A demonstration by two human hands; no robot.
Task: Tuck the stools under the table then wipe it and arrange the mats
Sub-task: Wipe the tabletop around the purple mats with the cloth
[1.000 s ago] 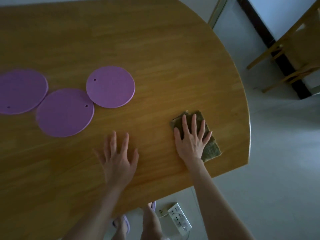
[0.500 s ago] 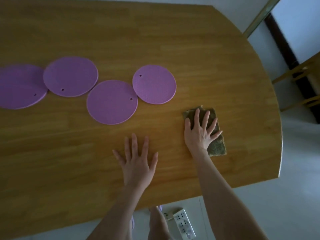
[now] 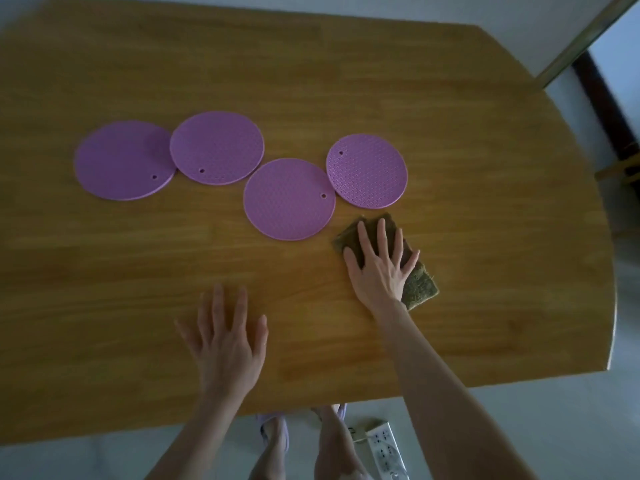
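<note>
Head view: the right hand (image 3: 379,268) is pressing flat, fingers spread, on the green cloth (image 3: 420,289) lying on the table (image 3: 485,168). The left hand (image 3: 227,344) is resting open, left of the cloth — holding nothing. Four purple mats (image 3: 289,199) are lying just beyond the cloth and leftward. The cloth is looking soft and limp — flat palm pressure is likely suiting it; the mats, seemingly thin and flexible, are best pinched at an edge.

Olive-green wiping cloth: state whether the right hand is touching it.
Touching. The head view shows the right hand lying flat on the olive-green wiping cloth, straight fingers spread across its top.
</note>
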